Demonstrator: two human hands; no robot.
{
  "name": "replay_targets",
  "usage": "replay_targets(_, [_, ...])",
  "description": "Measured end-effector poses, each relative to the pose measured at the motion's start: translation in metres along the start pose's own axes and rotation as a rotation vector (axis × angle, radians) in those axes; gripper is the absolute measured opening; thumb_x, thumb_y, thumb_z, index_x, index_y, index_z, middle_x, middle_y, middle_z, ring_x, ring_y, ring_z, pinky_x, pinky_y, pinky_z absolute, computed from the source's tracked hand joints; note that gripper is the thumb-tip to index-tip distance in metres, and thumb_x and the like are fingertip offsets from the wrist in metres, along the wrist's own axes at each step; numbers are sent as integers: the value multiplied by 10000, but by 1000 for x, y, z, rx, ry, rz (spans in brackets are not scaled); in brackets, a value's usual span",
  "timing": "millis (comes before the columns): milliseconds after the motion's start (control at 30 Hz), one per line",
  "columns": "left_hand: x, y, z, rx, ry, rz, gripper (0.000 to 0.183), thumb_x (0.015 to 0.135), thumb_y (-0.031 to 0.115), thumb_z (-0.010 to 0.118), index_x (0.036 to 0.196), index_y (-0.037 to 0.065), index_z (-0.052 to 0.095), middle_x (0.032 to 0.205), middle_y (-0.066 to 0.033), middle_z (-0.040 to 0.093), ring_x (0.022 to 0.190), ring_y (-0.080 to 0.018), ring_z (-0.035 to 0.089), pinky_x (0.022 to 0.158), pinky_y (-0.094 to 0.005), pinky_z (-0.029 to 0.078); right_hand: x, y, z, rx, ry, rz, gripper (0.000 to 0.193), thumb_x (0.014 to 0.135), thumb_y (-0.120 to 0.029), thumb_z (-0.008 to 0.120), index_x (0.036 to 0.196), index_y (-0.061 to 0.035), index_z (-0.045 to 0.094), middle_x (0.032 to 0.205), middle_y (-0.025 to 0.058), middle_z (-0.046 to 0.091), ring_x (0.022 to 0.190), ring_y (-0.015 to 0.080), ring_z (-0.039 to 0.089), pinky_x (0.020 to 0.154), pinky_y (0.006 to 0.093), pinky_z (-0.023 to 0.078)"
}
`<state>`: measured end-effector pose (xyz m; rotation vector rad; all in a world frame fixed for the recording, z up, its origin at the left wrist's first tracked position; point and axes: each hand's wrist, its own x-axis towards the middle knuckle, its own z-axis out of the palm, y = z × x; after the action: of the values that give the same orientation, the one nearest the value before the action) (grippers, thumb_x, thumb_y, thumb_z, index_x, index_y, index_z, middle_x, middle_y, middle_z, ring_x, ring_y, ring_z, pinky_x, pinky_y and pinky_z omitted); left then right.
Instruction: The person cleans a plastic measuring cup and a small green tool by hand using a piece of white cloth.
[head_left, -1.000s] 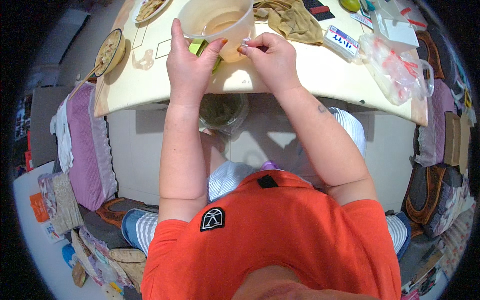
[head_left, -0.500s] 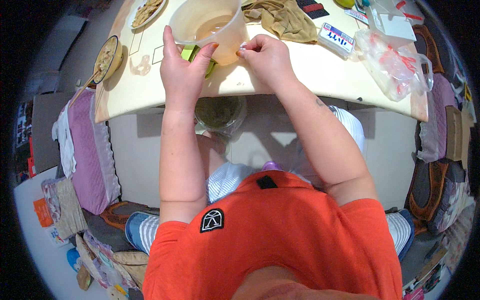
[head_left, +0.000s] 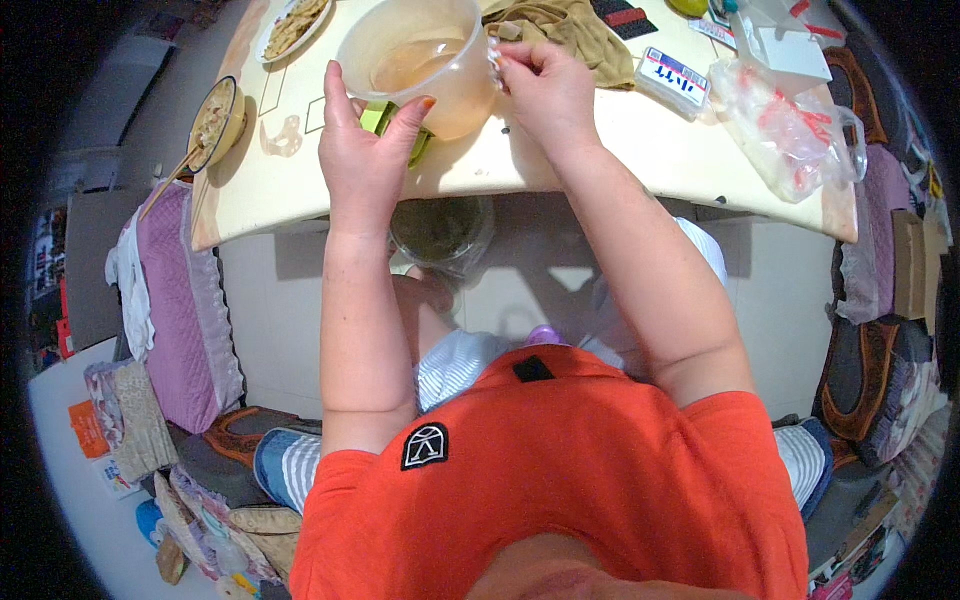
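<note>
A large translucent plastic tub [head_left: 455,110] with some brownish liquid in it stands near the front of the table. My left hand [head_left: 365,150] is against its left side, thumb toward the front and fingers along the wall, partly hidden. Between that thumb and the tub shows a green object [head_left: 378,117], its kind unclear. On the right, my right hand [head_left: 548,95] has thumb and fingers pinched around a small white thing [head_left: 495,58], perhaps a wipe, at the tub's outer wall.
Behind my right hand lies a brown cloth [head_left: 565,40]. Farther right are a white-and-blue pack [head_left: 673,80] and a clear plastic bag [head_left: 785,140]. A bowl of food with chopsticks [head_left: 212,122] sits at the left edge, a plate of food [head_left: 292,30] behind it. A lined bin [head_left: 440,228] is below.
My right hand has shifted slightly up and right along the tub's outer wall, still pinching the white thing. The left hand stays almost in place; the tub has turned or tilted a little.
</note>
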<state>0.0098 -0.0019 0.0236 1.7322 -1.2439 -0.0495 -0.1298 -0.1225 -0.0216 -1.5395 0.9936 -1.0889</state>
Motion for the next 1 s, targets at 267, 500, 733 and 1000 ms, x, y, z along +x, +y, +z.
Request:
replay_targets(267, [0, 4, -1, 3, -16, -23, 974, 806, 291, 833, 1491, -86, 252, 1231, -208, 665, 1058, -229, 679, 883, -314, 535, 5, 1, -6, -100, -85, 0, 159, 915, -114, 682, 1020, -3, 727, 881, 66, 726, 780, 112, 665, 725, 254, 540])
replay_targets(500, [0, -3, -1, -85, -22, -43, 991, 798, 296, 841, 1497, -82, 251, 1244, -213, 658, 1091, -228, 665, 903, -319, 529, 12, -10, -18, 500, -161, 45, 229, 976, -144, 619, 1143, 8, 655, 993, 99, 708, 827, 159, 689, 719, 262, 559])
replay_targets(733, [1, -6, -5, -46, -34, -51, 984, 787, 266, 850, 1510, -51, 262, 1268, -211, 648, 1112, -230, 658, 926, -323, 524, 33, -14, -42, 816, -236, 206, 328, 961, -25, 517, 1285, 13, 547, 1007, 89, 677, 819, 162, 686, 638, 231, 547])
replay_targets(1000, [1, -9, -4, -41, -31, -49, 993, 784, 282, 855, 1517, -35, 265, 1280, -220, 639, 1134, -236, 648, 947, -330, 516, 30, -27, -48, 894, -308, 259, 371, 872, 48, 591, 1240, 3, 581, 1021, 126, 664, 903, 233, 675, 714, 305, 555])
